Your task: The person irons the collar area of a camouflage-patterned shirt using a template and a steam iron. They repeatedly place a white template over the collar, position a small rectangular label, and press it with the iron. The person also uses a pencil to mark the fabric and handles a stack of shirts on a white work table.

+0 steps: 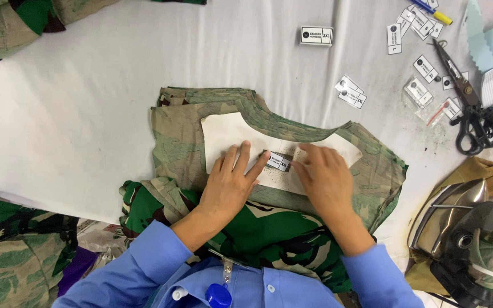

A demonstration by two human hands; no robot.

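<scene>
A: Head view, left to right, everything placed from the camouflage garment (212, 122) on the white tabletop (69, 114). Off its left edge, more folded camouflage cloth (12, 256).

B: And on the garment itself?

A: A cream facing piece (226, 131) lies along the neckline. The left hand (226, 185) rests flat on it, fingers spread and pressing, its grip closed on nothing. Just right of those fingertips, a small white size label (278, 162) sits mid-facing. The right hand (326, 177) lies flat too, fingertips touching the label's right end, pinching nothing.

B: How would the label handle?

A: My guess: very light, thin, limp, easily nudged askew. Take it by its short ends. The cloth beneath looks soft and could ripple.

A: Right of the garment: loose labels (352, 94), black scissors (469, 108), and an iron (475, 239).
</scene>
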